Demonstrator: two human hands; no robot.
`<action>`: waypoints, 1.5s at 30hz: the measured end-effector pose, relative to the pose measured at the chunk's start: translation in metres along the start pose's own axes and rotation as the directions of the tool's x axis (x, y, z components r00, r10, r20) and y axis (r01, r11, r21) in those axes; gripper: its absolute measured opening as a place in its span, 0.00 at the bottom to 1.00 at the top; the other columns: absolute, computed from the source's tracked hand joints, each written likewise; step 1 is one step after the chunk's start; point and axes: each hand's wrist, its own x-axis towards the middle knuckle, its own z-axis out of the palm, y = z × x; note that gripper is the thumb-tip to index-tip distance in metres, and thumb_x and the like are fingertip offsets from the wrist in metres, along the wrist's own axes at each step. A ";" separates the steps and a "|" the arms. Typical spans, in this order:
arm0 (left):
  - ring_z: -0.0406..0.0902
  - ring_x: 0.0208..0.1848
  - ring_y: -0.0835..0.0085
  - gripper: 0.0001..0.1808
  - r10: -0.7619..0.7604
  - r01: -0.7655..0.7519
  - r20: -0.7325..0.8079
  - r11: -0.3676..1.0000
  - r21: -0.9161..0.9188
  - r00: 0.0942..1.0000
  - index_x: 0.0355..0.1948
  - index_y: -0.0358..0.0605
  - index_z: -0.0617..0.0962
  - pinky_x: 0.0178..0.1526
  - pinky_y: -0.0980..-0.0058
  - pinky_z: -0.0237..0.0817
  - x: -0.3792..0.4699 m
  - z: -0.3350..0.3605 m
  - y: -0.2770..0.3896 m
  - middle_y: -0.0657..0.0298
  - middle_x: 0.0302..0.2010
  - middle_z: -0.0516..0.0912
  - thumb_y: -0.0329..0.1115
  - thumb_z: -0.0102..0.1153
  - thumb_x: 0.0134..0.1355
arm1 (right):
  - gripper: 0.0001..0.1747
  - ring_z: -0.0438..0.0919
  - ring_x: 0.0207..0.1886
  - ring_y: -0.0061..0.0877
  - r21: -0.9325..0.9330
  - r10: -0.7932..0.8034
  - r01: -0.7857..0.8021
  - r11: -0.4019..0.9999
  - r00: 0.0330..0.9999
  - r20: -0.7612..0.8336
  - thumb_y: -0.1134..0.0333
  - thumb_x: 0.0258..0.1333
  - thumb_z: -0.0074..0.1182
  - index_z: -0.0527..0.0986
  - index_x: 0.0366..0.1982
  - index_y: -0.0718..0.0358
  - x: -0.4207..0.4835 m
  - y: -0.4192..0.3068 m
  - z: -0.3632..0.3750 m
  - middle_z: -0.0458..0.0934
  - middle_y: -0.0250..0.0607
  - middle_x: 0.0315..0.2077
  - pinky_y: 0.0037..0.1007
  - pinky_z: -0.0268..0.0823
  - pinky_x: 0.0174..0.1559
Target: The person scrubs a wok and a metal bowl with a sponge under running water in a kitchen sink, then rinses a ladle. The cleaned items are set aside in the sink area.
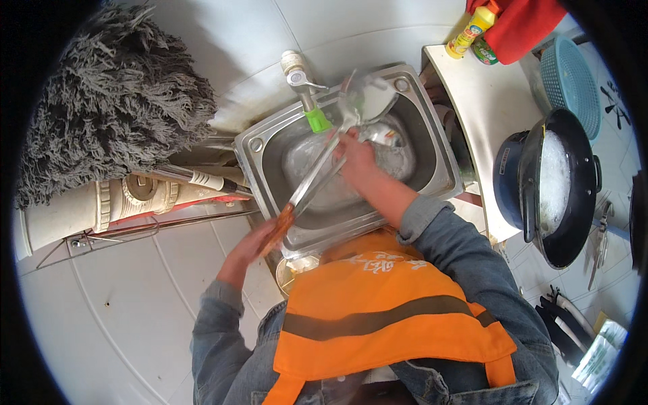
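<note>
My left hand [253, 242] is closed around the brown handle of a long metal ladle [315, 171], near the sink's front left corner. Over the basin, my right hand [357, 156] grips the shaft closer to the blurred bowl end; what lies within its fingers is partly hidden. A second thin metal strip shows beside the shaft, and I cannot tell whether it is a separate utensil. The stainless steel sink [251, 167] holds something shiny at its right side, partly covered by my hand. A faucet [298, 81] with a green spout end [318, 120] stands behind the basin.
A grey mop head [121, 101] hangs at the left above a white pipe [61, 216]. At the right, a black wok [577, 223] holds suds beside a white counter [486, 121]. A yellow bottle [471, 33], red cloth [526, 25] and blue basket [572, 81] are farther back.
</note>
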 end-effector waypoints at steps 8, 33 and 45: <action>0.75 0.40 0.71 0.26 0.405 -0.156 -0.105 0.560 0.814 0.908 0.48 0.40 0.72 0.46 0.73 0.65 0.098 0.011 0.041 0.61 0.38 0.79 0.33 0.66 0.48 | 0.10 0.76 0.41 0.29 0.057 -0.197 0.189 0.980 0.954 0.227 0.75 0.55 0.50 0.67 0.38 0.58 0.021 -0.071 0.019 0.76 0.39 0.39 0.29 0.67 0.44; 0.76 0.45 0.53 0.27 0.752 -0.248 0.052 0.150 0.957 0.657 0.51 0.44 0.71 0.47 0.61 0.67 0.141 0.052 0.095 0.52 0.44 0.77 0.37 0.60 0.48 | 0.10 0.74 0.47 0.27 0.269 -0.183 0.118 0.956 0.956 0.231 0.66 0.60 0.47 0.73 0.43 0.56 0.043 -0.139 0.029 0.77 0.31 0.40 0.33 0.64 0.49; 0.75 0.43 0.48 0.24 0.422 0.249 -0.359 0.294 0.923 0.832 0.48 0.42 0.68 0.42 0.59 0.67 -0.012 0.048 0.040 0.46 0.38 0.78 0.32 0.58 0.49 | 0.13 0.75 0.46 0.30 0.068 0.236 -0.327 0.943 0.797 0.556 0.66 0.58 0.43 0.71 0.45 0.60 0.054 0.005 -0.010 0.77 0.34 0.39 0.31 0.65 0.47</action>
